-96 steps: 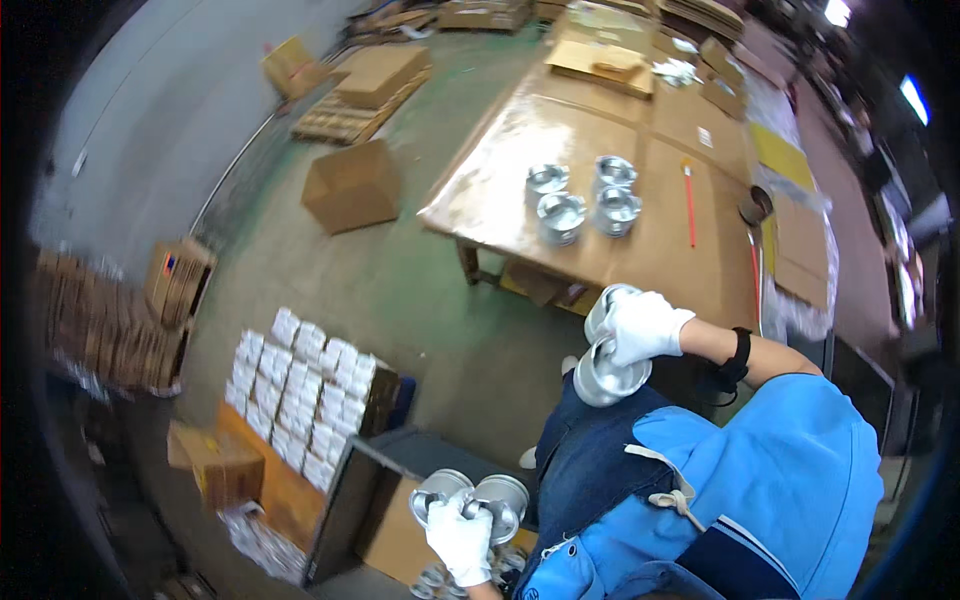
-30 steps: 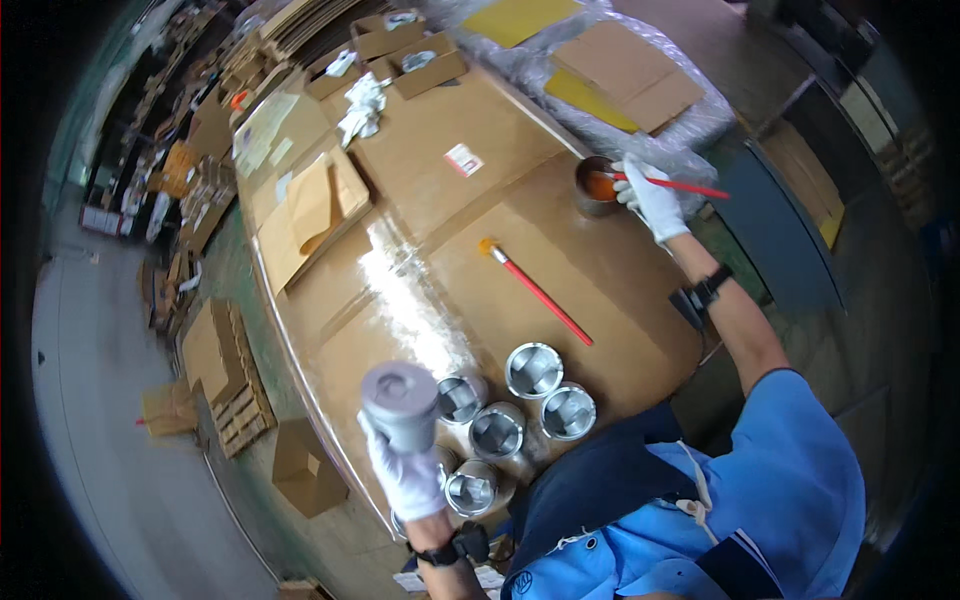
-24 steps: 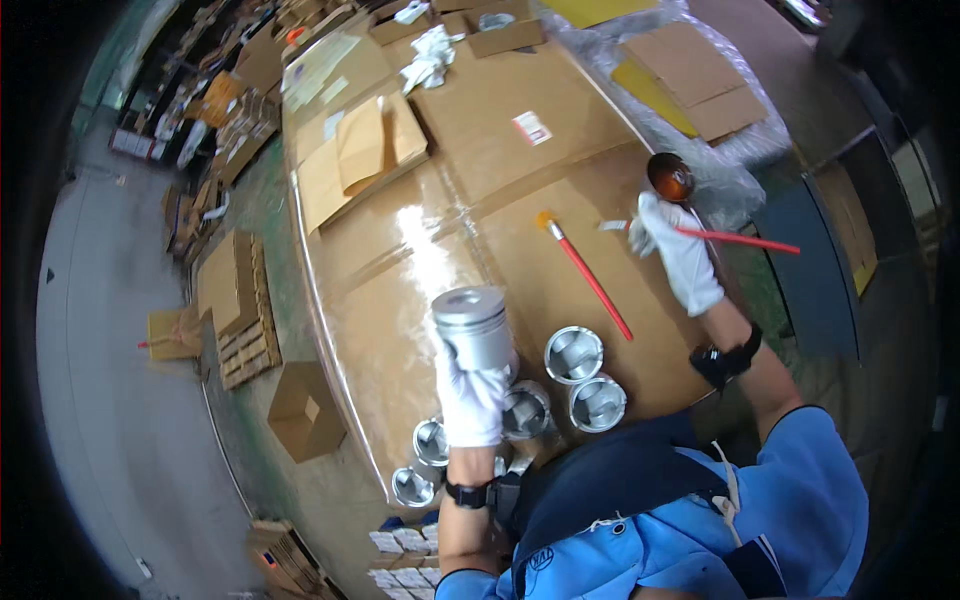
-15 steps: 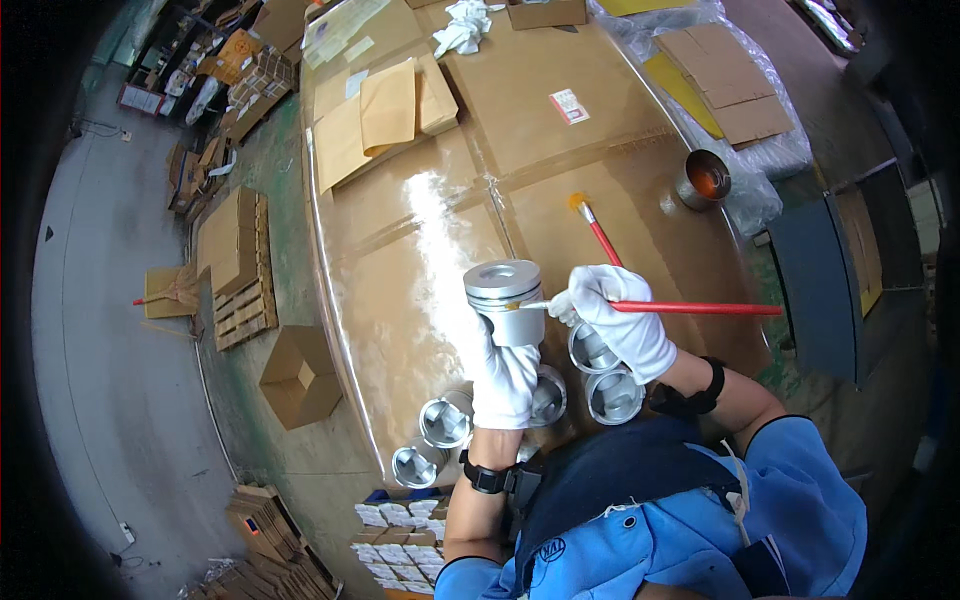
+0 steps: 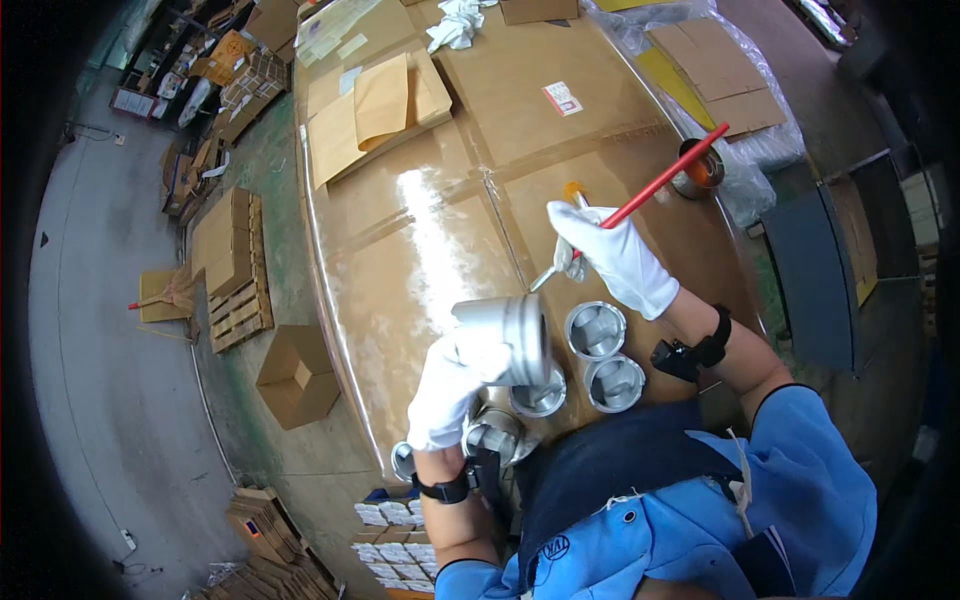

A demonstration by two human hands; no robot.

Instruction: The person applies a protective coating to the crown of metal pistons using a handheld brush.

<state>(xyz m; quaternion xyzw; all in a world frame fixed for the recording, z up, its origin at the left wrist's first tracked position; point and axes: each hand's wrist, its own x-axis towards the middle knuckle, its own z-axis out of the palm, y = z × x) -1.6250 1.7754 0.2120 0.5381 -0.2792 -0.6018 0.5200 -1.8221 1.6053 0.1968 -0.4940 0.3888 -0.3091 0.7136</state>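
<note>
Above the near part of the table, my left hand (image 5: 448, 385) in a white glove is closed around a silver piston (image 5: 520, 335), which is tipped on its side. My gloved right hand (image 5: 625, 258) grips a thin red-handled brush (image 5: 668, 176). Its pale tip points down and left, apart from the piston. Under the right hand lies a second brush (image 5: 574, 190) with amber bristles, its handle mostly hidden. Several other pistons stand near my body, among them one piston (image 5: 596, 330) and another piston (image 5: 613, 384) right of the held one. Others sit partly behind my left wrist.
A metal can (image 5: 700, 168) with brownish-orange inside stands at the table's right edge. Brown envelopes (image 5: 385, 105) lie far left on the cardboard-covered table (image 5: 560, 130). White gloves (image 5: 456, 24) are at the back. Cardboard on plastic wrap (image 5: 715, 70) sits beyond the right edge.
My right hand has lifted the brush away from the piston and moved up, swinging its handle steeply upward. My left hand has moved down and left and tipped the piston from upright onto its side.
</note>
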